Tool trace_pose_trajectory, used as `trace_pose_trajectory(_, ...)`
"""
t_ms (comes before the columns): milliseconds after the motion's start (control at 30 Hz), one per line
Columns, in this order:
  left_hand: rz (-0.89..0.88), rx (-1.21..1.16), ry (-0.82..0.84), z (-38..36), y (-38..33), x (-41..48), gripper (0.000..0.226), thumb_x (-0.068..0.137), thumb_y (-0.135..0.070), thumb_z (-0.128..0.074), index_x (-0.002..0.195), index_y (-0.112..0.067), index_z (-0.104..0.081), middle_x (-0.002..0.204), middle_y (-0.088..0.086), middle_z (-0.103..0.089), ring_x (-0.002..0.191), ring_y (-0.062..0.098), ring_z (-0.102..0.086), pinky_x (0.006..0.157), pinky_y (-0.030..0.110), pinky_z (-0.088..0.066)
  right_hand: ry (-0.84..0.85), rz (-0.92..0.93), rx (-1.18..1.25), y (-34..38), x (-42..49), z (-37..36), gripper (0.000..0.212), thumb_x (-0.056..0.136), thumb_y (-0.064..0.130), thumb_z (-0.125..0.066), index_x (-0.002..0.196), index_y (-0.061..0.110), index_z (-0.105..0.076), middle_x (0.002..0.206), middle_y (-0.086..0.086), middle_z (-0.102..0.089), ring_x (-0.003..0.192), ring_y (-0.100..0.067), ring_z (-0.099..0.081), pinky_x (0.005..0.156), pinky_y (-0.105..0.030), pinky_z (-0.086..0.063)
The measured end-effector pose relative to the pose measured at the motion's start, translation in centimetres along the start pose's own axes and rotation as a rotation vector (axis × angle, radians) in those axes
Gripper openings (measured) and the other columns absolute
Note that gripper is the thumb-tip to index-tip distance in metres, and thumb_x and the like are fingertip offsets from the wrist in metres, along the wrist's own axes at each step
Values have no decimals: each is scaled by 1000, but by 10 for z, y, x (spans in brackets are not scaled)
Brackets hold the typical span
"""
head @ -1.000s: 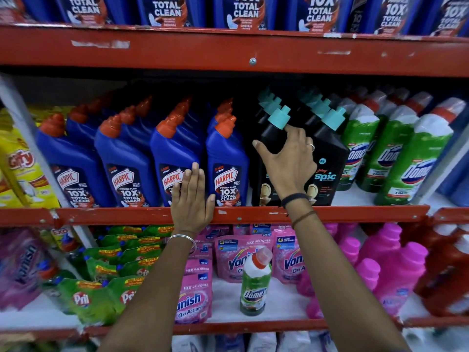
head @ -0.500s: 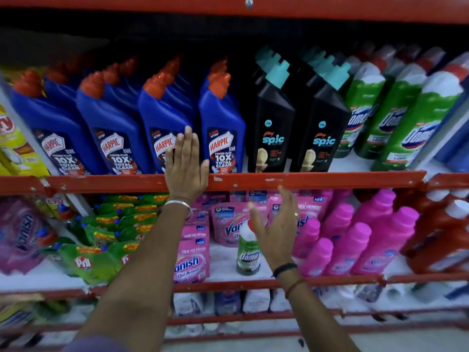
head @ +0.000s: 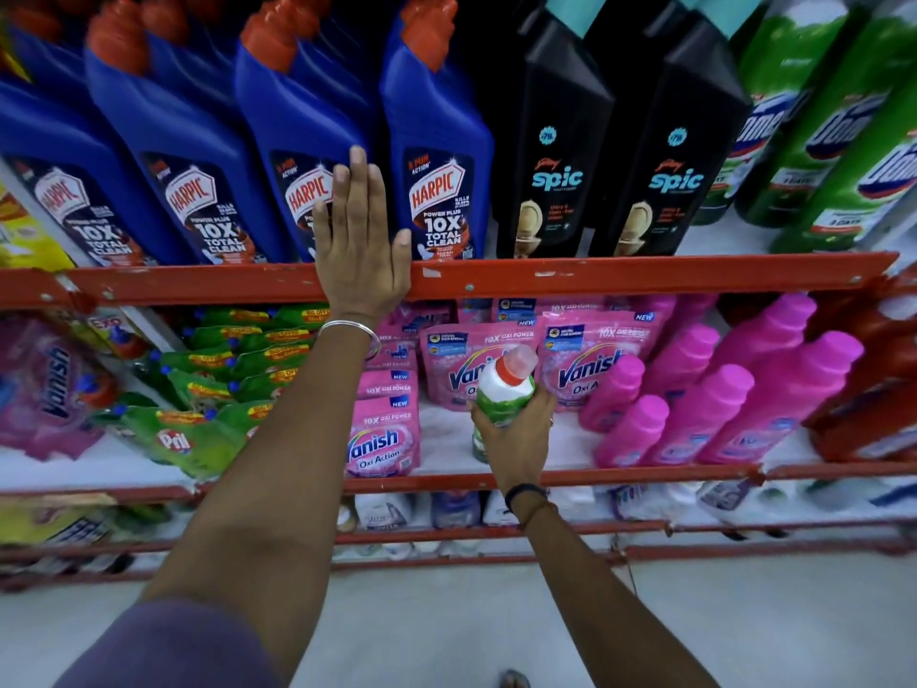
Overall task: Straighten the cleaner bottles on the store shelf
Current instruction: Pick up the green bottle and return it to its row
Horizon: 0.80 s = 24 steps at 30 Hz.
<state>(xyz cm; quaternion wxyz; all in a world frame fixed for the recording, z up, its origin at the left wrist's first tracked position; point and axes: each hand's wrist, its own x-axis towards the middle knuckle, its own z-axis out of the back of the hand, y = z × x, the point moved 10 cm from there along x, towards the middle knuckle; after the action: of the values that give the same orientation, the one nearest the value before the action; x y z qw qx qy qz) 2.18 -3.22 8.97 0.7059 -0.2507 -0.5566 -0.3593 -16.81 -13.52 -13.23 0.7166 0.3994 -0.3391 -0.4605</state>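
Note:
A small green Domex bottle (head: 506, 384) with a white shoulder and red cap stands alone on the lower shelf among pink Vanish pouches. My right hand (head: 518, 439) is wrapped around its body. My left hand (head: 360, 240) lies flat, fingers together, against a blue Harpic bottle (head: 297, 141) and the red shelf rail (head: 645, 278). On that upper shelf stand rows of blue Harpic bottles, two rows of black Spic bottles (head: 551, 156) and green Domex bottles (head: 843, 156) at the right.
Pink Vanish pouches (head: 382, 439) and green Pril pouches (head: 198, 429) fill the lower shelf's left and middle. Pink bottles (head: 719, 404) and red bottles (head: 873, 404) stand at its right. More goods sit on a lowest shelf above the pale floor.
My right hand left the black Spic bottle, dropped to the lower shelf and closed on the small Domex bottle. The view tilted down. My left hand stayed on the Harpic bottle.

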Motion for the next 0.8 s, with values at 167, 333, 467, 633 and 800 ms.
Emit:
trace_pose_trajectory(167,6,0,-13,1,0,0,57,96,-32,-30,140,4,-26,141,26,-42,145,10,12,118,33,9,-6,76,-25,13,3,17,70,62,24,-86,117,6,-48,121,-13,-41,103,-31,-55,83,-43,-56)
trace_pose_trajectory(333,4,-2,-3,2,0,0,58,97,-32,-32,142,4,-26,143,24,-39,146,12,10,118,33,8,-133,130,-56,54,8,75,77,56,35,-87,120,11,-52,112,-8,-47,99,-23,-57,72,-38,-56)
trace_pose_trajectory(467,2,-10,10,1,-1,0,58,99,-32,-33,145,3,-26,146,23,-36,147,14,7,119,34,7,-275,198,-44,98,14,139,83,55,43,-86,126,20,-51,111,-2,-51,98,-19,-57,71,-31,-51)
trace_pose_trajectory(633,-15,-21,12,3,-2,-2,63,101,-34,-29,152,-2,-10,160,11,-6,147,16,5,119,35,8,-470,292,-2,148,28,221,82,55,49,-85,125,21,-53,109,-1,-57,97,-17,-56,74,-32,-49)
trace_pose_trajectory(800,-18,-31,4,4,-2,-1,66,100,-34,-30,153,-6,-4,161,0,6,148,17,3,119,35,6,-620,327,-13,182,59,281,89,57,53,-82,131,17,-49,124,-4,-56,110,-21,-55,85,-37,-48)
